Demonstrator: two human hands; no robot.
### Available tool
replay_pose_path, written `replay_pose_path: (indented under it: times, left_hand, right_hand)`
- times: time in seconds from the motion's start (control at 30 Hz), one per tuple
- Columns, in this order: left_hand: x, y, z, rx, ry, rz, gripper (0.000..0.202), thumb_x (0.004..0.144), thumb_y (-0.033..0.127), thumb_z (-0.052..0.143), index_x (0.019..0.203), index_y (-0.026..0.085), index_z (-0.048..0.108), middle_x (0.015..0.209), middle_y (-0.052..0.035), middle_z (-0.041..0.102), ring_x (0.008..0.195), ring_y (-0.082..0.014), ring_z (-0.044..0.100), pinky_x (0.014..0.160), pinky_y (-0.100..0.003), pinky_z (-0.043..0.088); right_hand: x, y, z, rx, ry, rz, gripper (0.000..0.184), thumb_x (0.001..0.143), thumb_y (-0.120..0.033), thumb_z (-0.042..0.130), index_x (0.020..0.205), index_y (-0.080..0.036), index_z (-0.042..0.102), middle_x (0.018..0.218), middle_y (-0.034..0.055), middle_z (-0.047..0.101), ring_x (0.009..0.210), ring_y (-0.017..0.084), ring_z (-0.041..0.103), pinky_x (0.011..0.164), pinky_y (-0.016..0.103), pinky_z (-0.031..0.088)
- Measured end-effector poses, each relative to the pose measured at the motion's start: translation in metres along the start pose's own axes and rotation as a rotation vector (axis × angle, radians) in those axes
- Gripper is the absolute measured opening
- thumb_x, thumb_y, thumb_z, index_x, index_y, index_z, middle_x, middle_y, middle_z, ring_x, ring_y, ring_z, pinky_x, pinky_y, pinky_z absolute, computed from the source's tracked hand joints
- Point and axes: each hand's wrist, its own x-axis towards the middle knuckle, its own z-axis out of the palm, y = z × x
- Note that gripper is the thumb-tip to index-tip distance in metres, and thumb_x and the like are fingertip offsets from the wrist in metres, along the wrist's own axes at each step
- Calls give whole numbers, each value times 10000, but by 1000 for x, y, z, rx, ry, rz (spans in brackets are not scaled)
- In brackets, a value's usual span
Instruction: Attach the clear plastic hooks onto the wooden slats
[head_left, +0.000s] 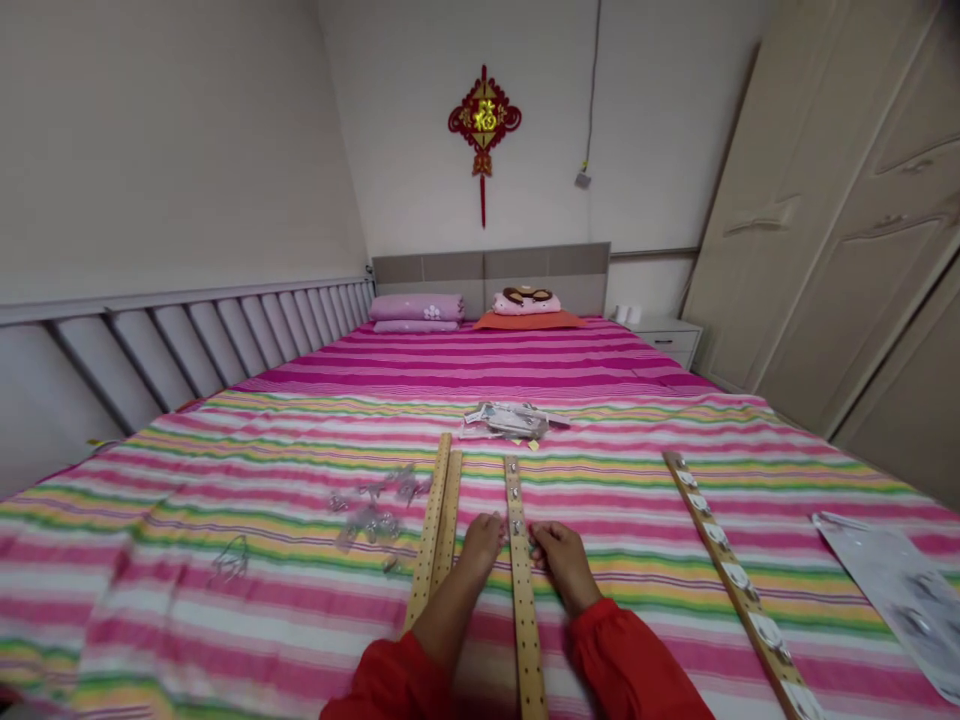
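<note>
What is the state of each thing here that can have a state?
left hand, fingertips against the left edge of the middle strip; grip unclear.
right hand, curled at its right edge; grip unclear.
middle strip, flat on the bed, between both hands.
two left strips, flat, side by side.
right strip, flat, metal hooks fitted.
loose hooks, scattered on the bed.
wardrobe doors, shut.
nightstand drawer, shut.

Soft even daylight, faint shadows, wide-angle stretch and blur at edges.
</note>
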Motion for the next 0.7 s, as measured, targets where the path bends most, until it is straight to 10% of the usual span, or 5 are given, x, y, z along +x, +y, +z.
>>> replay_pose_path:
  times: [0.33,0.5,0.7]
  left_hand:
    - [-99,-37,-94,-155,190,189,285,665,426,619,767,160,635,678,-16,624,664,-172,573,626,-270,445]
    - [-99,-57,-148,-95,448,205,370,614,488,632,759,147,629,603,3,573,587,-152,522,569,-262,424]
    - [-73,-57,-149,-18,522,189,451,533,517,663,778,141,624,605,8,549,555,-154,520,566,-281,430]
  right_hand:
    - [-67,-7,-29,128,32,43,320,530,-418,769,658,-148,651,540,-8,594,392,86,441,361,217,311]
    - [-98,-9,-25,123,0,39,323,547,-437,766,662,-160,645,474,-48,520,391,81,405,371,207,288]
    - [-128,-21,-4,-4,-154,8,340,597,-491,719,682,-166,663,487,-47,487,428,92,405,411,218,307]
